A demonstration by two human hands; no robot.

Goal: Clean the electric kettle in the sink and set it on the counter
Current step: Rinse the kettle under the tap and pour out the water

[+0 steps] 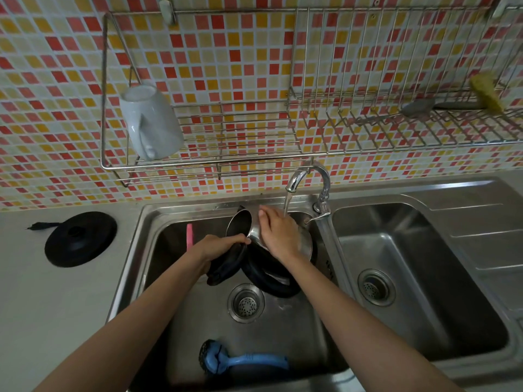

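Note:
A steel electric kettle [304, 244] with a black handle and an open black lid lies tilted in the left sink basin [305, 329], under the running tap [307, 179]. My left hand [220, 246] grips the kettle's black lid and rim on the left. My right hand [278, 232] lies over the steel body with fingers spread, rubbing it beside the water stream. The kettle's spout [239, 224] points up and away from me.
The kettle's round black base [80, 239] with its plug sits on the counter at left. A blue-handled scrub brush [240, 360] lies at the basin's near edge; a pink item [189, 234] leans on its left wall. A white jug [150, 123] hangs in the wall rack.

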